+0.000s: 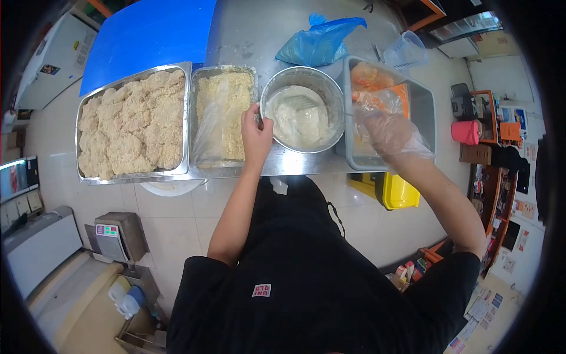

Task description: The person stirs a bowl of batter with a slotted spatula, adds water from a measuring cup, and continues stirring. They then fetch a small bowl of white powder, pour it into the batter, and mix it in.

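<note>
Pale tiles [177,230] floor the room, and across it runs a steel table [247,29] crowded with containers, with a bright blue board [156,35] over its far left part. Biggest of the containers is a deep metal tray [188,118] at the left, heaped to its rim with lumpy, beige, crumb-coated pieces [130,127] packed against one another. At the right sits a grey plastic tub [420,106], holding orange-coloured contents [371,75] and clear plastic with an orange edge; what lies under the plastic is hard to tell. Just beside the large tray is a narrower metal tray [234,164] of loose yellowish crumbs [227,88], partly covered by a crumpled clear sheet [212,127]. Between it and the tub stands a round steel pot [321,82], upright, its wall streaked, with thick, off-white batter [298,118] inside, glossy and ridged on top. Behind the pot slumps a knotted blue bag [315,47]; a clear jug [407,52] is near the tub's far corner. Bare, the left hand [257,127] curls closed on the pot's left rim, while the right hand [394,133], in a clear glove, reaches over into the tub; how far its fingers are bent, or whether they hold anything, cannot be told.
</note>
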A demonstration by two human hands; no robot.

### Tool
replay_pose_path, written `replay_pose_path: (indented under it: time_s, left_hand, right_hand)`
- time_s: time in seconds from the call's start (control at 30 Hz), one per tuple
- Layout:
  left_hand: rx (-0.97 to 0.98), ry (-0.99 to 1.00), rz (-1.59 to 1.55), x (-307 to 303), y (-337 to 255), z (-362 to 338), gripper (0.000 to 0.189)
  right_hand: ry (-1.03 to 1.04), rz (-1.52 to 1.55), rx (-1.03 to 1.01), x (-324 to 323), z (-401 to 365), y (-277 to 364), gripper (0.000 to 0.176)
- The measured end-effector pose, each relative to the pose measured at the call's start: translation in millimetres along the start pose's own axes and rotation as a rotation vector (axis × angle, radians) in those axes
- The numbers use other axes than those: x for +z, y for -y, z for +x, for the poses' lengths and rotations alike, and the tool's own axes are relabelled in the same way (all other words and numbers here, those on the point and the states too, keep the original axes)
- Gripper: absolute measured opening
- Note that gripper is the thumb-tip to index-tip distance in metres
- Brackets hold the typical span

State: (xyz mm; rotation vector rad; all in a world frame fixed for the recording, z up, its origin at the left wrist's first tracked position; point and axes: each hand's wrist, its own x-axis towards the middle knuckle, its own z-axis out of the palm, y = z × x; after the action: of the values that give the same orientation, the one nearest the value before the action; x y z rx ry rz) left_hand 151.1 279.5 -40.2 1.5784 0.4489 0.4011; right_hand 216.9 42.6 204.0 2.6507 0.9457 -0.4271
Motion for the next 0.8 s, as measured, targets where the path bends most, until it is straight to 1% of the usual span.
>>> replay_pose_path:
  time_s: [0.1,0.13,0.2,0.23,0.3,0.33,0.4,0.43,0.5,0.53,0.63,0.7,0.77,0.8]
  left_hand:
    - [-0.117,0.071,-0.078,-2.8,-13.6,-9.4,0.047]
    - [-0.164,0.102,-0.098,-3.4,-15.4,-11.7,0.048]
    - [-0.077,0.064,-0.086,0.9,-4.2,-13.1,0.048]
    - [-0.035,0.046,-0.079,1.6,-2.4,-13.7,0.049]
    - [-0.094,0.071,-0.013,0.0,-2.4,-15.3,0.049]
    - [-0.122,0.090,0.019,0.3,-3.8,-16.8,0.049]
    - [-0.068,0.061,0.010,3.8,-1.4,-22.0,0.050]
    - [-0.042,0.043,0.005,6.0,-0.7,-25.4,0.050]
    - [-0.105,0.054,-0.084,8.4,-0.5,-32.0,0.051]
    - [-0.128,0.049,-0.127,8.3,-1.8,-28.9,0.051]
    - [-0.041,-0.014,-0.095,11.8,4.2,-29.1,0.054]
    - [-0.038,-0.028,-0.083,14.3,8.3,-31.4,0.053]
    - [-0.010,-0.041,-0.076,18.1,13.9,-31.2,0.053]
    - [-0.041,-0.028,-0.087,17.4,10.5,-32.5,0.054]
  right_hand:
    - [-0.007,0.051,0.100,8.7,6.3,-3.4,0.048]
    - [0.116,0.035,0.139,5.3,6.9,-1.5,0.051]
    - [0.362,-0.003,0.216,-8.4,4.4,4.7,0.056]
    - [0.392,0.009,0.142,-11.6,-1.7,8.8,0.058]
    - [0.454,0.036,-0.001,-14.0,-16.6,17.4,0.061]
    - [0.419,0.086,-0.019,-10.2,-17.4,21.4,0.056]
    - [0.347,0.185,-0.046,3.4,-16.8,35.1,0.047]
    - [0.343,0.200,-0.003,7.1,-9.6,42.7,0.049]
    - [0.332,0.237,0.077,11.1,8.7,55.9,0.054]
    - [0.348,0.214,0.074,9.7,4.0,55.7,0.054]
    - [0.409,0.123,0.054,7.4,-12.1,41.4,0.054]
    - [0.447,0.057,0.070,9.4,-12.0,31.9,0.053]
    - [0.406,0.143,0.139,9.7,11.0,40.5,0.053]
    - [0.388,0.186,0.174,11.4,18.8,46.6,0.053]
